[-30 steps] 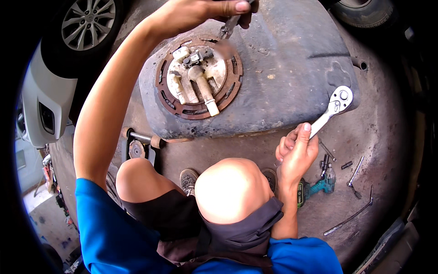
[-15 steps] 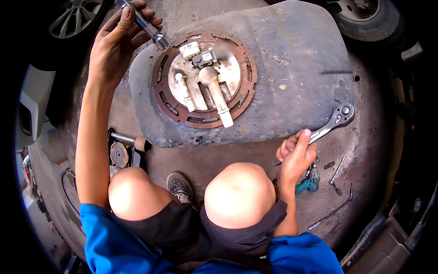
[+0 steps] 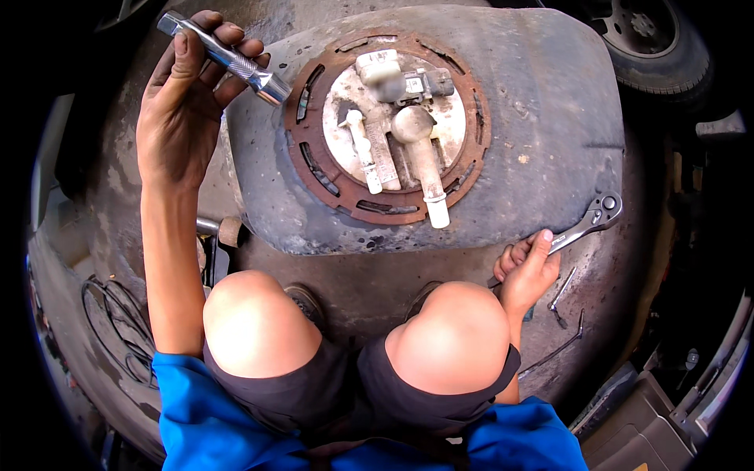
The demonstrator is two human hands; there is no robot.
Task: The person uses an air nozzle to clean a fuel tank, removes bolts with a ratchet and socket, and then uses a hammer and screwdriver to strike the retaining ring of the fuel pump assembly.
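In the head view my left hand [image 3: 179, 118] is raised beside the grey tank's [image 3: 550, 110] upper left, fingers curled round a chrome knurled socket or extension [image 3: 224, 56], its lower end near the rusty slotted ring [image 3: 301, 133]. Inside that ring sits a dirty white round plate [image 3: 449, 137] carrying white pipe fittings [image 3: 432, 188] and a dark electrical connector [image 3: 428, 85]. My right hand [image 3: 526, 271], low at the tank's front right, grips a chrome ratchet wrench [image 3: 581, 229], whose head lies at or over the tank's lower right corner; whether it touches is unclear.
My bare knees [image 3: 259, 314] are bent before the tank. A jack-like metal piece [image 3: 221, 243] and a black cable [image 3: 118, 322] lie left; steel bars [image 3: 550, 353] lie on the floor [image 3: 361, 290] at right. A car wheel [image 3: 644, 39] stands upper right, plastic panels [image 3: 628, 416] lower right.
My left hand has swung from top centre out to the left and down, palm now more upturned with the chrome piece. My right hand keeps the ratchet, slightly shifted rightward; the view has also shifted.
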